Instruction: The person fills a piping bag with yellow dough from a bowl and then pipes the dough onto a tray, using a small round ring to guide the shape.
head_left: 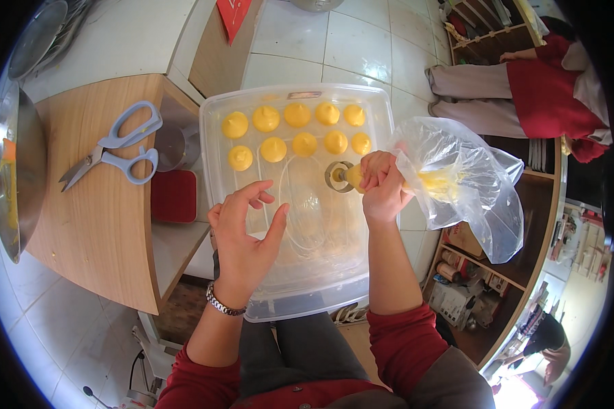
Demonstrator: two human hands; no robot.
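My right hand (pixel 382 185) is closed around the neck of a clear piping bag (pixel 467 180) with yellow batter inside. The bag's nozzle points left into a metal ring (pixel 329 178), held over the lid of a translucent plastic box (pixel 300 235). Two rows of piped yellow mounds (pixel 273 149) with small peaks lie across the far part of this surface. Over its near left part hovers my left hand (pixel 244 228), fingers apart and nothing in them. A watch with a metal band (pixel 225 300) is on my left wrist.
Light blue-handled scissors (pixel 119 146) lie on a wooden counter (pixel 89 232) at the left, beside a large metal bowl (pixel 27 177). A red square item (pixel 174 196) sits on the shelf below. At the right, shelves (pixel 488 273) hold goods; a person in a red apron (pixel 546 95) stands nearby.
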